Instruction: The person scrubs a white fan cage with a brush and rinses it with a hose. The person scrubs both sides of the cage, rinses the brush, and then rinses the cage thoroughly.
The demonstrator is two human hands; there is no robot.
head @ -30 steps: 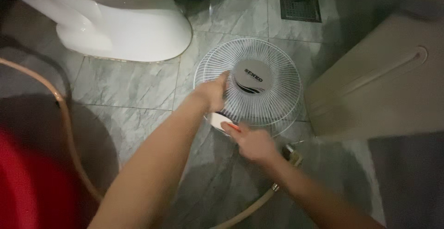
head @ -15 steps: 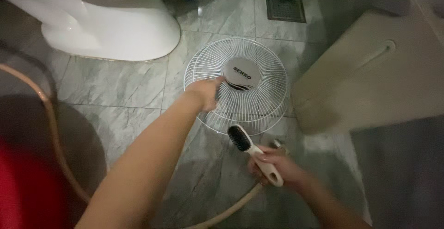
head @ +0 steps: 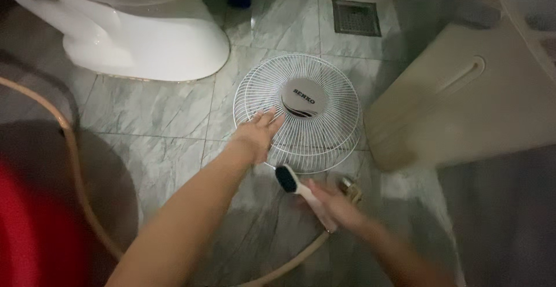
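We see a white wire fan guard (head: 298, 113) lying flat on the grey marbled floor tiles (head: 150, 110), its round grey centre cap facing up. Our left hand (head: 258, 130) rests on the guard's near left rim, fingers spread flat over the wires, so that grip is open and presses rather than clasps. Our right hand (head: 336, 206), blurred, has its grip closed around the pale handle of a scrub brush (head: 295, 185); the brush's dark bristle head sits just beside the guard's near edge, and we cannot tell whether it touches the wires. A beige hose (head: 75, 165) curves across the floor, and another run ends in a metal fitting (head: 350, 187) by the right hand. A white toilet base (head: 139, 32) stands beyond the guard to the left, a floor drain (head: 356, 17) lies farther back, and a beige panel (head: 463, 96) leans at the right.
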